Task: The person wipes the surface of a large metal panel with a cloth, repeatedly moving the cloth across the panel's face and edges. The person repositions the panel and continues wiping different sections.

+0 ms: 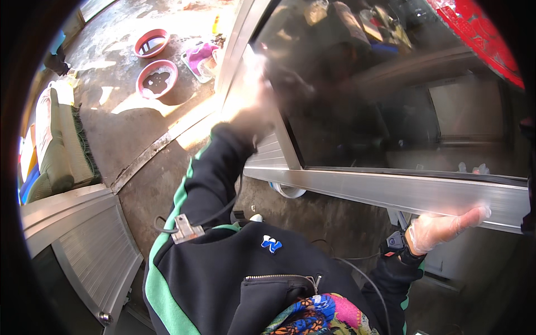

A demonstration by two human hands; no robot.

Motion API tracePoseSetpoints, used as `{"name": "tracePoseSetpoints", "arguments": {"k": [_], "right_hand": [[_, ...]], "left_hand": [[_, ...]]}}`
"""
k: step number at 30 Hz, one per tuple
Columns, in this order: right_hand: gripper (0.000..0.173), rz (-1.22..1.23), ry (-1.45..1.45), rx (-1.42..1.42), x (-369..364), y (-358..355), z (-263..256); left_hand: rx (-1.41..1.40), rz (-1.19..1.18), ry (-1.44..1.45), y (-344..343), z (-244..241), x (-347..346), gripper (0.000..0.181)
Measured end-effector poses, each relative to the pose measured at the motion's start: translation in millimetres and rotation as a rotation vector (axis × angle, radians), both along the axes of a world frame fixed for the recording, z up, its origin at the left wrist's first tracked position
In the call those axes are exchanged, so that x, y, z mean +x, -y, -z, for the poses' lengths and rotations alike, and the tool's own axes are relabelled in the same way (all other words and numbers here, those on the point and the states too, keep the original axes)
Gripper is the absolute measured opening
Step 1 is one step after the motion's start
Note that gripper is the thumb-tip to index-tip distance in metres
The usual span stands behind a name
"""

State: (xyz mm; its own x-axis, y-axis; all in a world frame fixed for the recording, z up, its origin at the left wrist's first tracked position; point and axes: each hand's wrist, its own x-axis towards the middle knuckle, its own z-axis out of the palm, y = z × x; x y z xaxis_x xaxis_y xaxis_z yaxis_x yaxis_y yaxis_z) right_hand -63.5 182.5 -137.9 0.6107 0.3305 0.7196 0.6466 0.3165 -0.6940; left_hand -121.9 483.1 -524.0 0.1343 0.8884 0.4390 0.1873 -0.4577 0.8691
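Note:
Before me stands an aluminium-framed door [377, 188] with a dark, reflective glass pane [343, 125]. My left hand [251, 92] is up at the pane's left side, over the metal frame. Motion blur and glare hide its fingers, so whether it holds anything is unclear. My right hand [439, 228], in a thin clear plastic glove, holds the edge of the door's frame at the right, its thumb side showing. A wrist-worn camera [393, 242] is strapped below that glove. Streaks and reflections cover part of the glass.
Two pink basins [157, 63] with liquid sit on the concrete floor, beside a purple cloth [200, 56]. A green sofa [63, 146] is at the left. Another metal door panel [94, 238] stands lower left. Red embossed decoration [481, 37] is at the upper right. A cable [368, 280] hangs near my right arm.

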Motion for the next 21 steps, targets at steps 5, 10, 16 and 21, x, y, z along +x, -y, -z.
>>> {"name": "tracePoseSetpoints", "arguments": {"k": [5, 10, 16, 21], "right_hand": [[0.085, 0.112, 0.117, -0.011, -0.9, -3.1, -3.3], [0.088, 0.132, 0.132, -0.044, -0.9, -2.5, -5.3], [0.084, 0.068, 0.038, -0.009, 0.0, 0.9, -6.9], [0.079, 0.009, -0.038, -0.017, 2.7, 4.3, -11.4]], "left_hand": [[-0.133, 0.103, -0.298, -77.2, -24.1, -28.3, 0.041], [-0.189, 0.197, -0.238, -41.5, -12.7, -45.2, 0.032], [-0.156, 0.403, 0.18, 136.2, -9.4, -29.4, 0.024], [-0.677, 0.795, 0.23, 243.3, -27.3, -40.6, 0.046]]}}
